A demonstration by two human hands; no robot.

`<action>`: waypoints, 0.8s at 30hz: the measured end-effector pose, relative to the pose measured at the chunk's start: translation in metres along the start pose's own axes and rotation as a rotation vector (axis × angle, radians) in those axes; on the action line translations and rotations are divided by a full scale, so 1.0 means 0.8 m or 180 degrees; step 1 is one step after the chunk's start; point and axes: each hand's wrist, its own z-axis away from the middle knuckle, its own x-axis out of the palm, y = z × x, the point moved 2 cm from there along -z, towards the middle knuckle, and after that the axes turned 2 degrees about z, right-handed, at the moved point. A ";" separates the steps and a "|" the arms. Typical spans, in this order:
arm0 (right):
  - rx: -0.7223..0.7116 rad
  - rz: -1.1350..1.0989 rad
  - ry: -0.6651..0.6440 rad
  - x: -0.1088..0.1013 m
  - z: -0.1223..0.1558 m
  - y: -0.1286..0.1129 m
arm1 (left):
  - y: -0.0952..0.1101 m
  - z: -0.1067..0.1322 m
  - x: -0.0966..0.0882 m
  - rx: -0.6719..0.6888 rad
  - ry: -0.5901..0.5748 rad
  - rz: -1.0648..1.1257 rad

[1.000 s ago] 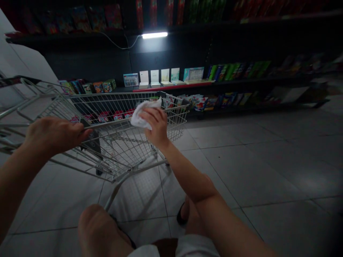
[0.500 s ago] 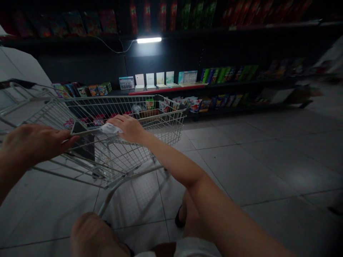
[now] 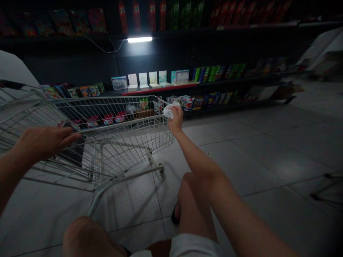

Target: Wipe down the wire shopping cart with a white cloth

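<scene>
A wire shopping cart (image 3: 118, 125) stands before me, its basket side towards me. My left hand (image 3: 44, 142) lies over the cart's near top rail, fingers on the far side and thumb on the near side, closed loosely round it. At the front corner of the basket, my right hand (image 3: 177, 117) is closed on a crumpled white cloth (image 3: 168, 110), perhaps a wipe. The cloth is at the end of the top rail; whether it touches the metal is hard to tell. A dark panel (image 3: 73, 150) hangs inside the basket near my left hand.
Behind the cart runs a dark shelf (image 3: 150, 91) with boxes, packets and bottles. A lit tube lamp (image 3: 139, 39) is fixed under the upper shelf. Grey floor tiles (image 3: 241, 157) spread to the right. My bent knee (image 3: 85, 233) is close to the cart's leg.
My right hand has slid with the white cloth along the top rail to the front corner. My left hand stays on the rail. The view has shifted slightly right.
</scene>
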 end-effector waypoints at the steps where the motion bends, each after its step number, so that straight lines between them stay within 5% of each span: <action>1: 0.0106 -0.0083 0.0144 0.010 0.010 -0.021 | 0.017 -0.006 -0.004 0.0096 -0.0141 0.0030; 4: 0.0060 -0.0425 0.0120 0.054 0.064 -0.104 | 0.046 -0.021 -0.010 0.0235 -0.0343 0.0098; 7: -0.0152 -0.0486 -0.0745 0.103 0.152 -0.168 | 0.049 -0.024 -0.010 0.0219 -0.0214 0.0082; 10: -0.0117 -0.0354 -0.1704 0.133 0.240 -0.177 | 0.048 -0.020 -0.009 0.0171 -0.0066 0.0091; 13: -0.0053 -0.0417 -0.2061 0.129 0.283 -0.153 | 0.051 -0.018 -0.009 0.0127 -0.0011 0.0143; 16: -0.0166 -0.0646 -0.1627 0.101 0.261 -0.152 | 0.053 -0.020 -0.006 0.0089 0.0003 0.0183; 20: -0.0651 -0.0871 -0.0882 0.074 0.183 -0.209 | 0.054 -0.020 -0.004 -0.0003 0.0077 0.0147; 22: -0.0707 -0.0920 -0.1013 0.080 0.161 -0.237 | 0.056 -0.018 -0.005 0.0032 0.0128 0.0126; 24: -0.0283 -0.1196 -0.1473 0.095 0.164 -0.247 | 0.058 -0.016 -0.008 0.0071 0.0151 0.0096</action>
